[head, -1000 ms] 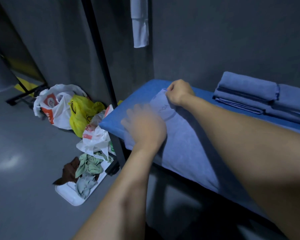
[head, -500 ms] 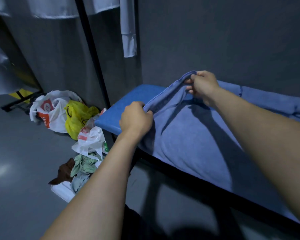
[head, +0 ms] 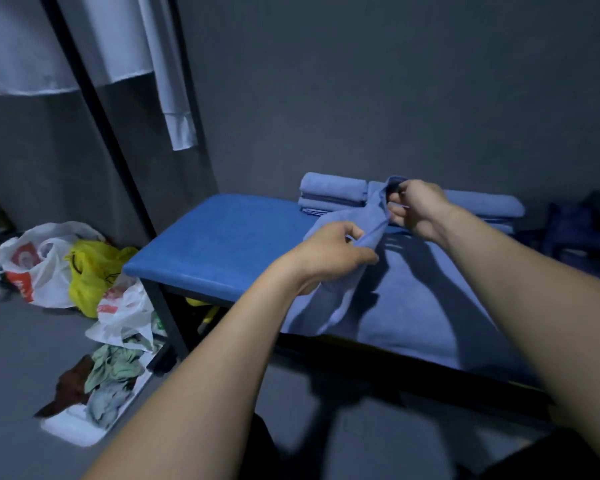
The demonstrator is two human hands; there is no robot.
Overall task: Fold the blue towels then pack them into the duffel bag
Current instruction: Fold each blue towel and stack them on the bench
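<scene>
Towel (head: 413, 306), blue, lies spread over the right half of the blue padded surface (head: 215, 244); its far-left part is lifted off and bunched into a twisted band between the two hands. Near edge hangs slightly over the surface's front edge.

Left to right:
- Floor left of the surface: plastic bags (head: 45, 265), white and yellow, plus a white tray (head: 73, 427) with crumpled cloth.
- Left hand (head: 329, 254): forearm reaches in from lower left, wrist bent, knuckles up. Grip: fingers curled, thumb and fingers pinching the towel's lifted edge low on the band. Cloth drapes down below the fist.
- Right hand (head: 416, 206): forearm comes in from lower right, hand higher and farther back than the left. Grip: thumb and index pinch the band's top end; other fingers loosely curled beneath.
- Hands are near each other, not touching; the band runs taut between them.
- Behind, against the wall: folded towels (head: 333, 192), same blue, stacked on the surface's back edge; the right hand hides part of the stack.
- Far right: dark bag shape (head: 582, 223), too dim to identify.
</scene>
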